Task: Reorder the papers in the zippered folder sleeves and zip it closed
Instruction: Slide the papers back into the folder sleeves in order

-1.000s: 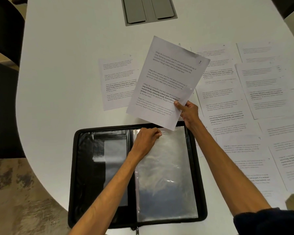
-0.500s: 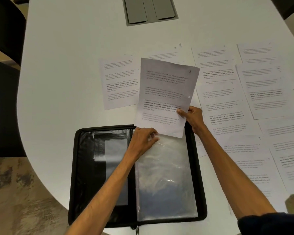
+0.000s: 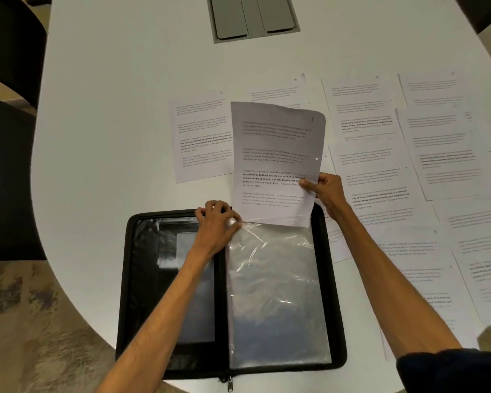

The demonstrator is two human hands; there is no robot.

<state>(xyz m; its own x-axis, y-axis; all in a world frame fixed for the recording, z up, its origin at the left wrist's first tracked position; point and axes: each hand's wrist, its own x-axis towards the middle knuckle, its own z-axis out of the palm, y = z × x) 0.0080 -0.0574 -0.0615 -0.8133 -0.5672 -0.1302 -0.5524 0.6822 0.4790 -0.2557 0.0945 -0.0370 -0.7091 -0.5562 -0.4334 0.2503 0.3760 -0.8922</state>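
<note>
Plastic sleeve in open folder; right hand holds sheet at its mouth.

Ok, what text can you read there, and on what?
"way of living. Defined by a slower pace": bold print on the white printed sheet the right hand holds.
"around strong community bonds": bold line below it.
"4": handwritten corner of a loose white sheet on the table.
"9": corner of another loose sheet.
The held sheet's corner number and all lighter print: too blurred to read.
</note>
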